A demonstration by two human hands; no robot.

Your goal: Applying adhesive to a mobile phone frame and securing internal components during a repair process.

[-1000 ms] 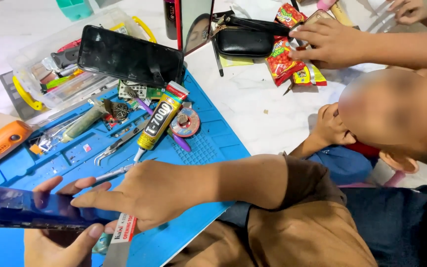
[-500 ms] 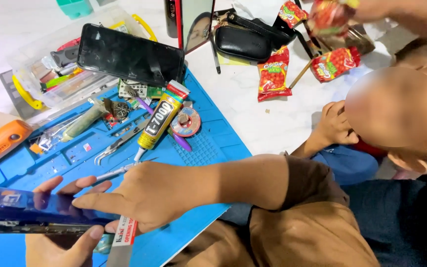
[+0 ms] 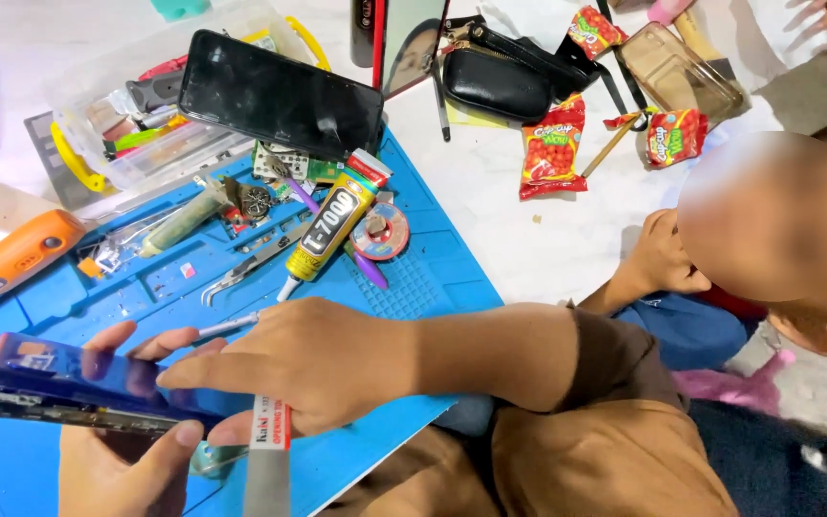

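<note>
- Head view: left hand cradles glossy blue slab-shaped phone from below.
- Right hand pinches thin flat metal opening tool w/ fingers atop phone.
- Yellow glue tube just beyond right hand.

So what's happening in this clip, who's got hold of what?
A person sits at a blue repair mat with a blue smartphone held flat over it. The left hand cradles the phone from below; the right hand presses on its edge and holds a thin metal opening tool. A glue tube, tweezers and another phone lie nearby. Red snack packets sit on the floor beyond.
</note>
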